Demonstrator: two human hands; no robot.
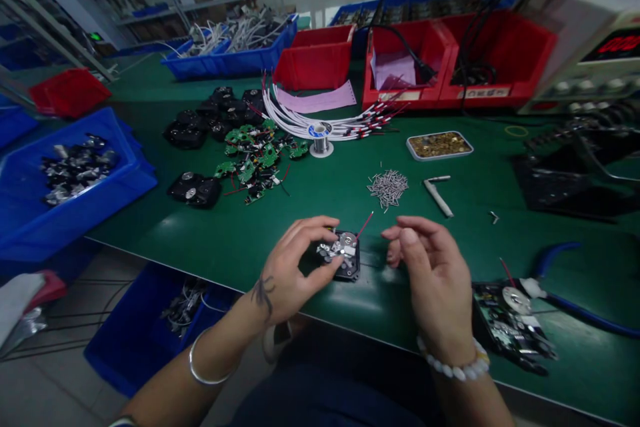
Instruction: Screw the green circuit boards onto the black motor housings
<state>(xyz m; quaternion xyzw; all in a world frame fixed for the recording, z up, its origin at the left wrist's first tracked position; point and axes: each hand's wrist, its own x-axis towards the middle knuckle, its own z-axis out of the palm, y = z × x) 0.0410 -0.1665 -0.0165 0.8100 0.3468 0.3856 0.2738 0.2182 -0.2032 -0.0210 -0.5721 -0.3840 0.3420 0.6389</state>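
My left hand (295,260) grips a small black square housing (354,268) on the green mat, thumb and fingers at its left side. Inside the housing sit a round metal disc and silvery parts, and a red wire sticks up from its top corner. Just to the right, my right hand (433,273) hovers apart from the housing, fingers loosely bent, with nothing visible in them. Beyond it lies a pile of small metal pins (389,188). A second opened unit with a circuit board (515,323) rests right of my right hand, beside blue-handled pliers (575,307).
Green circuit boards (255,157), black housings (195,190), a solder spool (321,141) and white wires (320,121) lie farther back. A tray of brass-coloured pieces (440,145) stands right of them. Red bins (315,60) line the back; a blue bin (135,160) is left.
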